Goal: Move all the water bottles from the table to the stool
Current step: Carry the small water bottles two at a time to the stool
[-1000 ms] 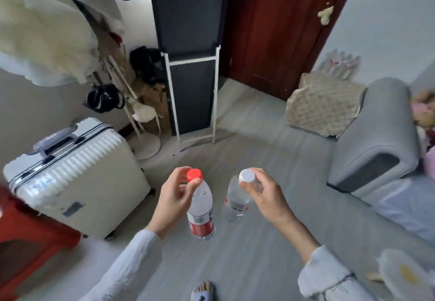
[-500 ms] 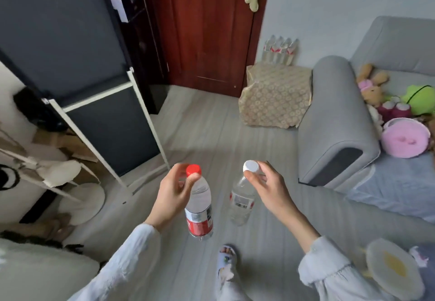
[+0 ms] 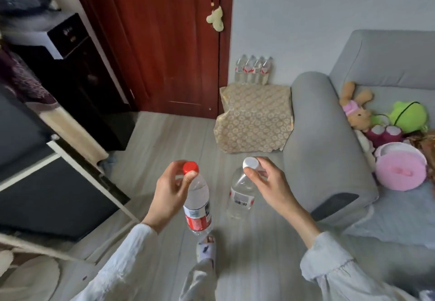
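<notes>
Sofa arm (image 3: 329,140) right, patterned mat (image 3: 255,117) ahead.

Your left hand (image 3: 170,192) is out at 11 o'clock, thumb and fingertips pinched shut, wrist tipped down. Your right hand (image 3: 268,183) mirrors it at 1 o'clock, same pinch. Both forearms sleeved, converging forward.

Both arms wear loose, pale blue-white sleeves (image 3: 334,270) of thin, slightly crinkled fabric, each gathered at a cuff (image 3: 313,242) just above the wrist. The left hand (image 3: 169,194) and right hand (image 3: 268,183) are bare, with no rings or watch showing. Below, 1 leg in light grey trousers (image 3: 200,282) ends in a pale open-toed slipper (image 3: 206,249) with a small dark mark on top.
</notes>
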